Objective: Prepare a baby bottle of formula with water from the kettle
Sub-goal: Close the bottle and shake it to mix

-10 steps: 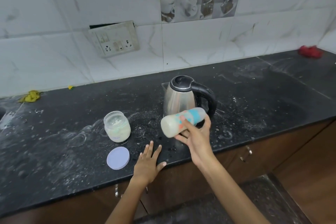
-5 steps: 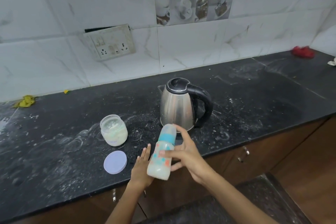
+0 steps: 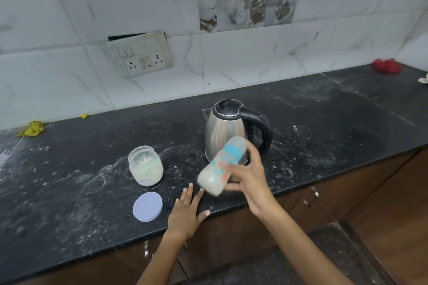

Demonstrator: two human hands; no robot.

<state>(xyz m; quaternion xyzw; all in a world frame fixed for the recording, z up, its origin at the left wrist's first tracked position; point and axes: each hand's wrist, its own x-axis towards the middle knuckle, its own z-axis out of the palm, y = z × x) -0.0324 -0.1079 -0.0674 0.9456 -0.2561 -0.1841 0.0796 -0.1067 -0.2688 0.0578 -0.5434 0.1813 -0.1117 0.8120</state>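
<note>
My right hand (image 3: 249, 178) grips a capped baby bottle (image 3: 220, 168) with a blue collar, full of milky liquid. The bottle is blurred and tilted, cap up and to the right, in the air above the counter's front edge. Behind it stands a steel kettle (image 3: 223, 131) with a black lid and handle, lid down. My left hand (image 3: 187, 211) rests flat on the black counter (image 3: 324, 127) with fingers spread, just below and left of the bottle. An open jar of formula powder (image 3: 145, 165) stands to the left, its lilac lid (image 3: 147, 206) lying flat in front of it.
Powder is scattered over the counter. A yellow cloth (image 3: 32, 128) lies at the far left by the wall, a red cloth (image 3: 386, 66) at the far right. A socket plate (image 3: 140, 53) hangs loose on the tiled wall. Brown cabinet doors run under the counter.
The bottle has swung from sideways to near upright to tilted again, shaken in my right hand. My left hand stays flat on the counter.
</note>
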